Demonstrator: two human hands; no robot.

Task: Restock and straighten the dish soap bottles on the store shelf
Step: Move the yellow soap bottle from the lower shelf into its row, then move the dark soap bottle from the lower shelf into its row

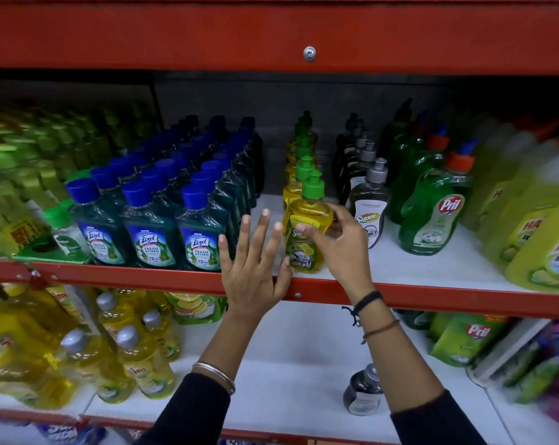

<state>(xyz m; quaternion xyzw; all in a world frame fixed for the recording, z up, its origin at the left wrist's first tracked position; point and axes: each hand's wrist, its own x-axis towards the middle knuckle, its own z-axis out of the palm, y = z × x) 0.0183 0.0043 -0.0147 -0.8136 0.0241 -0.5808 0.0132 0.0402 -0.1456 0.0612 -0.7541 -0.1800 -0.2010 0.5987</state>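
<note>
Head view: the right hand (339, 242) is wrapped around the front yellow dish soap bottle (305, 232) with its green pump cap, thumb across the label and fingers behind, the bottle standing upright at the front edge of the red-rimmed shelf (432, 300). The left hand (251, 268) is spread wide just left of that bottle, holding nothing, its thumb touching the bottle's lower side. Further left of that hand stand the blue-capped Lizol bottles (150, 232); right of the right hand stands a grey Patanjali bottle (369, 207).
</note>
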